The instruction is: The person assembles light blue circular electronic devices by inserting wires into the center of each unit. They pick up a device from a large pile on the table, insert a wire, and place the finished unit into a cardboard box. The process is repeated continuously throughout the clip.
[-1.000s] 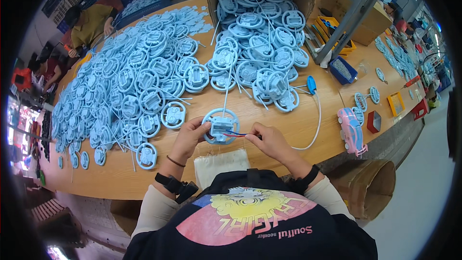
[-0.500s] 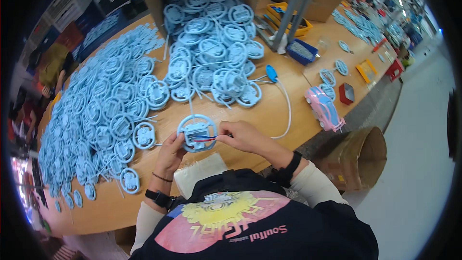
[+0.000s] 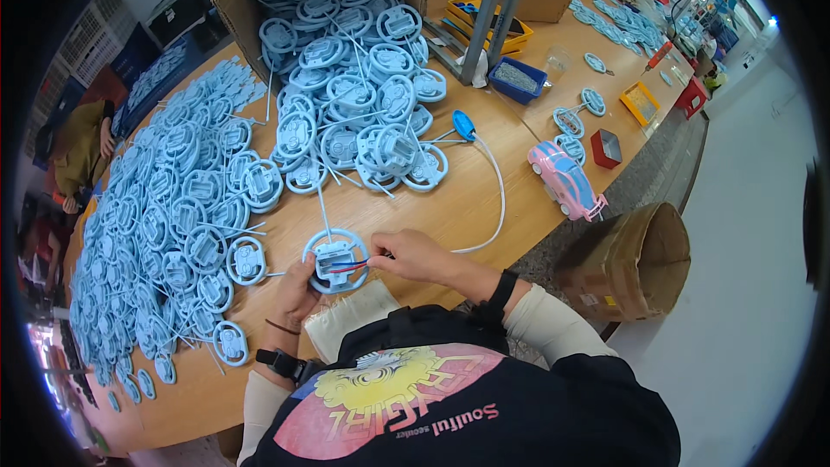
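Observation:
A light-blue toy steering wheel (image 3: 347, 280) lies face-down just in front of me, with an open compartment at its hub. My left hand (image 3: 294, 296) grips its left rim between thumb and fingers. From the right, my right hand (image 3: 413, 255) is closed in a pinch at the wheel's right rim. Thin red and dark-blue strands, which look like wires (image 3: 346, 267), run from those fingertips across the compartment. Their far ends are too small to make out. A thin light-blue cord rises from the wheel toward the pile.
Piles of similar wheels (image 3: 173, 199) cover the left, and more spill from a cardboard box (image 3: 238, 17). To the right are a blue device on a white cable (image 3: 464, 125), a pink toy car (image 3: 566, 180), a blue tray (image 3: 527, 95) and a tall carton (image 3: 596, 268).
The view has shifted, so the bench appears moved left. My left hand still holds the steering wheel, and my right hand stays pinched on the wires.

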Demonstrator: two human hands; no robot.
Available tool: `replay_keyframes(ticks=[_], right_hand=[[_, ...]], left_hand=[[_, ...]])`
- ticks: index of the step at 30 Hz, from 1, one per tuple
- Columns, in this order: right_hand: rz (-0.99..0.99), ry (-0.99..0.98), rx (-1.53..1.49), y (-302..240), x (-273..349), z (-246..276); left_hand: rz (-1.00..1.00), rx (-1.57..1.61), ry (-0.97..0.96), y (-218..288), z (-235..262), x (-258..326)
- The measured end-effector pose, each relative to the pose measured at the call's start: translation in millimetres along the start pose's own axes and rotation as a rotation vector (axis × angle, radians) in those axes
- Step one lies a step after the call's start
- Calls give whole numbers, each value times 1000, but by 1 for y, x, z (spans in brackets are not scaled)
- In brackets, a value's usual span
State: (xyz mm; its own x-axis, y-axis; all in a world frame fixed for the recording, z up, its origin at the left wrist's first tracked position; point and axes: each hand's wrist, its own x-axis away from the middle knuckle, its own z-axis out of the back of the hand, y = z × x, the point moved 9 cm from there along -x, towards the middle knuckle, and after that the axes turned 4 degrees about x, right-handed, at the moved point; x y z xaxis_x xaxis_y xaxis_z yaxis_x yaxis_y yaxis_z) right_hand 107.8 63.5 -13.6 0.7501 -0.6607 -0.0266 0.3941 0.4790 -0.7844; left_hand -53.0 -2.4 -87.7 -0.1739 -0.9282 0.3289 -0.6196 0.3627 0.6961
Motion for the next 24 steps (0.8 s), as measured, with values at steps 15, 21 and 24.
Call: replay_keyframes(ticks=[15,21,24], right_hand=[[-243,-7,-83,57,8,-1],[-257,10,-114,63,6,1],[-287,15,-101,66,4,4]], left_hand=[[-476,-1649,335,185,22,-151],[-917,-2002,424,169,27,-186],[-580,-1763,554,195,29,-147]])
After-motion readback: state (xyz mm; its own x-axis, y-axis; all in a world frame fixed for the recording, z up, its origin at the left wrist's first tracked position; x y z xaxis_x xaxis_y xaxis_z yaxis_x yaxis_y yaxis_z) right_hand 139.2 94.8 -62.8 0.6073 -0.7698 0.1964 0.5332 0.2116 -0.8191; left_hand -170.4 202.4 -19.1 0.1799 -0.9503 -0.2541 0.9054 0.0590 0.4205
